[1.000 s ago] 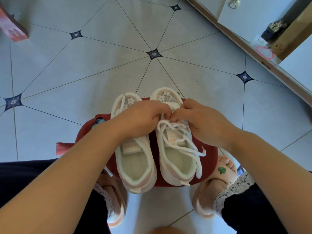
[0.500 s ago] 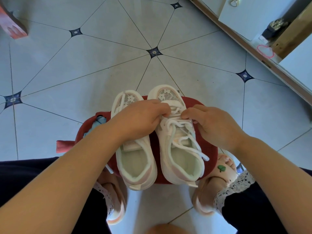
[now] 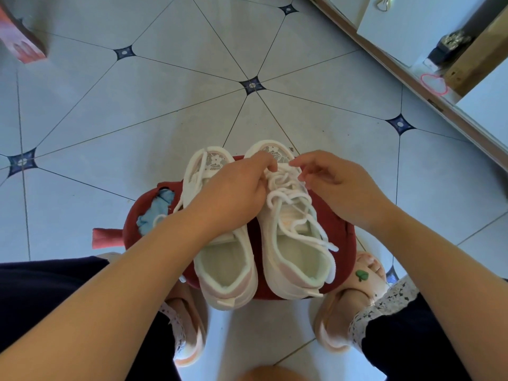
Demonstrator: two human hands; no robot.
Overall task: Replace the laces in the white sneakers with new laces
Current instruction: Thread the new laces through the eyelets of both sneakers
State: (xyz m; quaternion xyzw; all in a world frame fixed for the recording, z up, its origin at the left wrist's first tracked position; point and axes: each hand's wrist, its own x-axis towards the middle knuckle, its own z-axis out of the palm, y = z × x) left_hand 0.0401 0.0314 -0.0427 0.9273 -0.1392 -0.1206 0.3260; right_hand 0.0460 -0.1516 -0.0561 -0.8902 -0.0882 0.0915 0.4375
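On a red stool (image 3: 339, 224) between the feet: pair of white sneakers, side by side, toes pointing away, heels toward the body. Probably raised this way to bring the eyelets within easy reach of both hands.

Left hand (image 3: 233, 191): reaching across the left sneaker (image 3: 225, 268) to the front of the right sneaker (image 3: 297, 259). Fingers curled down into the lace (image 3: 288, 193) at the rows nearest the toe, apparently pinching a strand. Forearm resting over the left sneaker, perhaps also steadying it.

Right hand (image 3: 338, 185): on the other side of the same rows, fingers half curled, forefinger and thumb aimed toward the left fingertips. Cannot tell whether pinching the lace or only hovering just beside it.

Lace itself: slack, looped loosely over the tongue, free ends trailing across the opening and down the outer side. Slack suggests unthreading or threading in progress on the right sneaker; which of the two, not clear.

Left sneaker's lacing mostly hidden under the arm.

Judgement: task at an early to middle stage; neither shoe visibly finished.

Also present: blue cloth (image 3: 156, 213) at the stool's left edge, tiled floor (image 3: 137, 119) beneath.
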